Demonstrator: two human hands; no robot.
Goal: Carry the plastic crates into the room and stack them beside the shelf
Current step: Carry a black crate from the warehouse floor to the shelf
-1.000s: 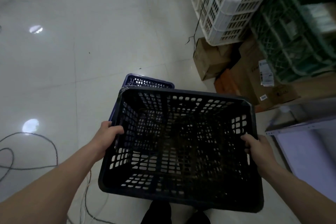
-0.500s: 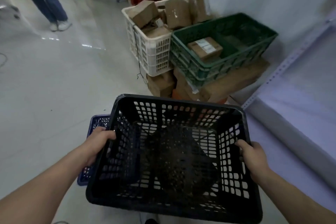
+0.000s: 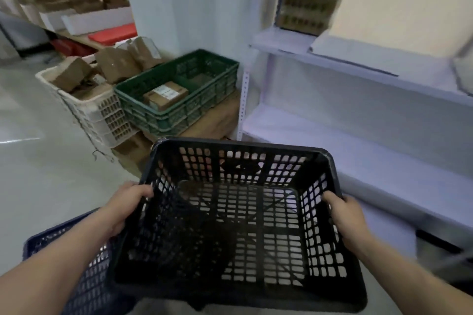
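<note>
I hold the black crate (image 3: pixel 240 225) out in front of me, in the lower middle of the frame, one hand on each side wall so that it hangs balanced with its open top up, ready to nest. It is empty. My left hand (image 3: pixel 128 202) grips the left rim, fingers (image 3: pixel 144 193) curled over the edge; my right hand (image 3: pixel 343 215) grips the right rim the same way. Both forearms reach forward from the bottom corners, wrists about level. The shelf (image 3: pixel 371 158) fills the right of the frame, just past the crate's far corner, so I judge I am close to the stacking spot. A blue crate (image 3: pixel 92 279) sits at lower left under my left forearm, partly hidden by the black one; I take it for the base to stack on.
</note>
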